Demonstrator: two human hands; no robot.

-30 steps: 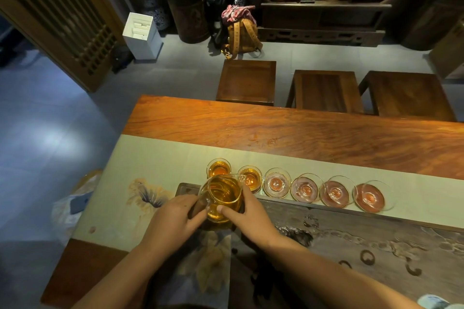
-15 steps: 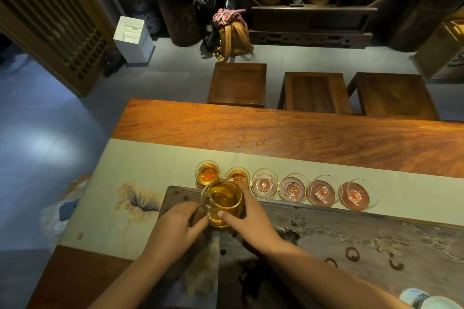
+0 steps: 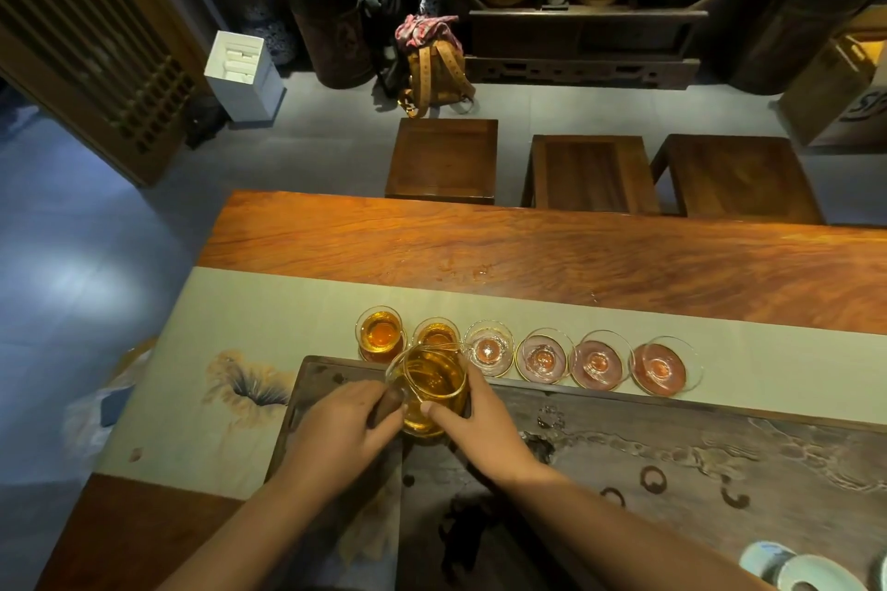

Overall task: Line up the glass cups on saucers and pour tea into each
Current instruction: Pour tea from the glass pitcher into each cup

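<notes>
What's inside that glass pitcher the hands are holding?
Amber tea fills most of the pitcher, gripped by the left hand and right hand. Its base and lower walls are hidden by the fingers, so any sediment there can't be seen.

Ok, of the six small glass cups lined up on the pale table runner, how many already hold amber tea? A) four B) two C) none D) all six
B: only the leftmost cup and the second cup show amber tea; the four cups to their right, from the third cup on, look empty.
</notes>
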